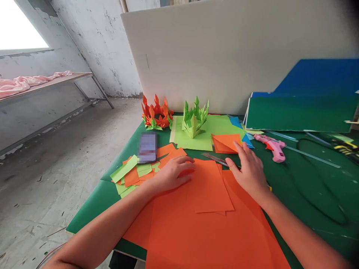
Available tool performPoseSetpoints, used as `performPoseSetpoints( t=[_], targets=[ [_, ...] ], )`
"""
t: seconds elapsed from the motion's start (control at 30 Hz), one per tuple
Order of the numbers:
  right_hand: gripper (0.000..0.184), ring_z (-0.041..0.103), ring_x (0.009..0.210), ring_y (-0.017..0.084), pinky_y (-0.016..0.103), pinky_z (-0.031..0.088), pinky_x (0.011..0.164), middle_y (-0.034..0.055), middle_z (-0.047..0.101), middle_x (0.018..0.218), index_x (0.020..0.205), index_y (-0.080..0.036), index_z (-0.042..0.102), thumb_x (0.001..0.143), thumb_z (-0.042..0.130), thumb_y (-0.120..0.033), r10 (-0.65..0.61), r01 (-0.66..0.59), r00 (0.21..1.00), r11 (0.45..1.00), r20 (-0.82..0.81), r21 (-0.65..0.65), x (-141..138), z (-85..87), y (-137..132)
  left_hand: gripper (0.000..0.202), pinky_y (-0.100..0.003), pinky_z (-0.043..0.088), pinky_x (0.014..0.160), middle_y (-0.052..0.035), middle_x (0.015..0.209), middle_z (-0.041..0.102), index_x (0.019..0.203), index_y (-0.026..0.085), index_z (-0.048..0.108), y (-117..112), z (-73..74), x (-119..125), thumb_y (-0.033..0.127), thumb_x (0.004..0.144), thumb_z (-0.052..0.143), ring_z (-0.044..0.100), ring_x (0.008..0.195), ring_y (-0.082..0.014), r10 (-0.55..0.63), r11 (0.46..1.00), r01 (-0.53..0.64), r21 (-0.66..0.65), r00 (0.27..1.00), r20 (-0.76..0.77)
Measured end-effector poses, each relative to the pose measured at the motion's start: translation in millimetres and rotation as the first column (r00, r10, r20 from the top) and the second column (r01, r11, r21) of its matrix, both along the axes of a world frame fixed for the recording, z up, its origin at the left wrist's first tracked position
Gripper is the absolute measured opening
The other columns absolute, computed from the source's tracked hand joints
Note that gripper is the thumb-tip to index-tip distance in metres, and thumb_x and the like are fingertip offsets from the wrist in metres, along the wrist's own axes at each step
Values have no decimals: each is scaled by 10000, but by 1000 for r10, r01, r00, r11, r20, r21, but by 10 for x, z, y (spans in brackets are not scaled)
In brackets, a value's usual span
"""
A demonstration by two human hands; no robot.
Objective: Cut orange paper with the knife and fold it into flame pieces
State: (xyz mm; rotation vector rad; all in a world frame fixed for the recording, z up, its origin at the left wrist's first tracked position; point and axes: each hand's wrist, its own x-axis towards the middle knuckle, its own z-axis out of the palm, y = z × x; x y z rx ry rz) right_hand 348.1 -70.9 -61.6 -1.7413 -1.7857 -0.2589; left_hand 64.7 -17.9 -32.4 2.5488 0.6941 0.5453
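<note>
- Large orange sheets (196,239) are spread on the green table (94,203).
- Small paper scraps (131,176) are piled at the left.
- A pink glue gun (277,150) is laid at the right.

Small orange paper rectangles (211,190): stacked flat, edges offset.
Large orange paper sheet (207,241): flat beneath them, running past the view's lower edge.
Folded orange paper piece (226,145): layers slightly parted, beyond the stack.
Grey metal blade (215,158): slanted between these, partly hidden.
</note>
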Motion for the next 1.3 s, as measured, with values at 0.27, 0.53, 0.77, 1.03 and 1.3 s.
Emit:
performPoseSetpoints(
  t=[0.27, 0.53, 0.77, 1.03, 1.3],
  targets=[
    [493, 550, 1215, 340, 523, 403, 990, 149, 602, 1310, 1462, -251, 384, 976, 464, -286, 275, -283, 949, 959, 155, 30, -159, 132, -126, 358, -417, 429, 1016, -95, 1335, 558, 1197, 252, 622, -4, -34, 3, 400, 873, 665, 551, 1206, -278, 2, 1000, 1, 27, 993, -115],
    [212, 644, 939, 264, 431, 452, 869, 93, 699, 1008, 1059, -198, 582, 966, 502, -371, 391, -382, 914, 919, 106, -99, -217, 61, -113, 436, -428, 406, 1032, -103, 1297, 583, 1218, 223, 571, -7, -40, 17, 404, 839, 690, 543, 1200, -282, 26, 999, -23, 27, 995, -101],
    [273, 637, 976, 284, 439, 448, 878, 93, 687, 1032, 1081, -213, 561, 933, 560, -442, 404, -389, 910, 910, 93, -141, -199, 23, -93, 418, -415, 417, 1009, -93, 1257, 598, 1183, 221, 573, -14, -37, 25, 414, 832, 692, 552, 1178, -279, 39, 999, -35, 34, 993, -109],
    [178, 626, 1057, 274, 435, 467, 901, 74, 684, 1111, 1132, -251, 532, 955, 515, -266, 450, -446, 893, 881, -16, -158, -296, -8, -127, 466, -414, 413, 1005, -98, 1243, 589, 1221, 229, 527, -45, -85, 16, 374, 819, 713, 543, 1173, -281, 102, 995, -104, -7, 990, -99],
    [220, 622, 1057, 300, 468, 450, 905, 104, 684, 1110, 1141, -229, 529, 945, 536, -329, 381, -370, 924, 915, 42, -158, -249, -11, -99, 394, -394, 413, 983, -87, 1185, 598, 1153, 215, 548, -35, -67, 25, 393, 834, 697, 555, 1121, -265, 84, 996, -85, 0, 991, -104]
  ],
)
